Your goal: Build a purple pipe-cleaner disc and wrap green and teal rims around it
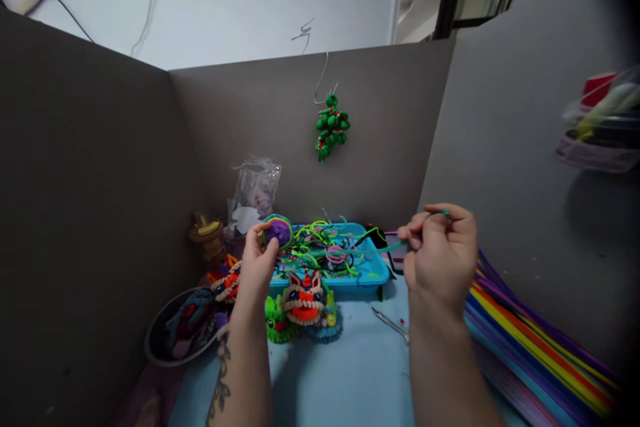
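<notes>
My left hand (257,257) pinches a small round piece (280,232), purple in the middle with green, yellow and teal bands at its rim. To the right, my right hand (443,253) is closed around a teal pipe cleaner (395,247), which runs left over the tray toward the round piece; whether it joins the piece I cannot tell. Below and between my hands sit lion-head figures of fuzzy stems: an orange and cream one (305,300) in front, a green one (276,320) beside it, and a blue one partly hidden behind.
A blue tray (363,287) holds tangled stem scraps. Pliers-like metal tool (390,325) lies on the blue mat. Bundled coloured pipe cleaners (535,340) lie right, a dark bowl (150,340) left. A green ornament (332,127) hangs from the grey back panel (240,107).
</notes>
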The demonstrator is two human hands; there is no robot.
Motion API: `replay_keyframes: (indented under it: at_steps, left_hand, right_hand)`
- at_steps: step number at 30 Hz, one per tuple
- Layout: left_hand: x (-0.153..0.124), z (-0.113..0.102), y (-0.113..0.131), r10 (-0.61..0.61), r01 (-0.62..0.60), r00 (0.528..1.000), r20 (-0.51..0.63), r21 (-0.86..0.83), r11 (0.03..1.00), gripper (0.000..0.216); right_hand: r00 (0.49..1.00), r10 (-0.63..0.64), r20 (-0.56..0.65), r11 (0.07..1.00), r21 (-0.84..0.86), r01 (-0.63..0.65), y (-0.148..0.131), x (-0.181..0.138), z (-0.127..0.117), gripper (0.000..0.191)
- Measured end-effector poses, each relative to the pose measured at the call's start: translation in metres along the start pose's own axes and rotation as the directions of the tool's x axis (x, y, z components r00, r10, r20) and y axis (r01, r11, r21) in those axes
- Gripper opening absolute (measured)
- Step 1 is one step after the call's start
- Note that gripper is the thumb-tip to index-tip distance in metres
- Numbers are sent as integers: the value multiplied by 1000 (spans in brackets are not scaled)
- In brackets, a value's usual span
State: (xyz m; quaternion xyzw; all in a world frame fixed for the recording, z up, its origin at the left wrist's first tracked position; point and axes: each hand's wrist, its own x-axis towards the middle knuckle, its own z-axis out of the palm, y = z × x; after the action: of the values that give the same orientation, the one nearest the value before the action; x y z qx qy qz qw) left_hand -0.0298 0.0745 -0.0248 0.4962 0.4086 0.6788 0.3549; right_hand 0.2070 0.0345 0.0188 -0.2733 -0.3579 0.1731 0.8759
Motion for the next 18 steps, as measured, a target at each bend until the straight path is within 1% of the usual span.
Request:
replay_keyframes:
  at_steps: [1, 2, 3, 4, 5, 7, 8, 9, 12, 14, 15, 17, 18]
  left_hand:
    - [-1, 0, 1, 3, -4, 1000, 22, 7, 1000, 49]
    - [-2, 0, 3, 9, -10, 999, 37, 22, 1000, 56]
    - [-3, 0, 5, 16, -18, 999, 45, 39, 999, 63]
    - [-4, 0, 8, 21, -24, 999, 47, 52, 998, 69]
    - [-5, 0, 11, 25, -28, 998, 51, 57, 998, 74]
    - [-9, 1, 18, 25, -27, 996, 82, 31, 999, 81]
    - [-11, 2, 23, 17, -18, 993, 118, 4, 1000, 82]
    - [-13, 4, 28, 16, -12, 989, 145, -29, 1000, 83]
    - [-20, 11, 41, 34, -12, 991, 132, -169, 985, 77]
    - [-24, 18, 46, 20, 7, 994, 112, -232, 973, 75]
    - [-25, 21, 46, 15, 13, 994, 112, -253, 967, 75]
    - [-26, 25, 46, 11, 28, 990, 138, -278, 960, 76]
    - [-27, 27, 45, 17, 28, 988, 155, -283, 959, 77]
  right_hand:
    - [996, -92, 10, 988, -127, 93, -5, -4, 0, 6]
    - [986, -159, 49, 954, -250, 166, -8, -7, 0, 9]
    - [976, -189, 111, 912, -350, 216, -10, -10, 0, 12]
    - [966, -183, 183, 875, -419, 244, -10, -12, 0, 15]
    - [956, -146, 255, 854, -455, 252, -9, -14, 0, 19]
    - [923, -33, 383, 861, -458, 221, -6, -16, 0, 21]
    - [898, 20, 439, 874, -444, 197, -4, -17, 1, 19]
    - [866, 67, 496, 886, -428, 177, -2, -18, 2, 17]
    - [743, 162, 650, 924, -364, 118, 2, -21, 9, 13]
    - [672, 209, 710, 942, -331, 58, 2, -25, 15, 13]
    - [649, 226, 726, 946, -321, 29, 3, -27, 18, 13]
    - [618, 250, 745, 949, -316, -3, 3, -32, 24, 13]
    - [611, 251, 751, 950, -313, -7, 3, -34, 26, 13]
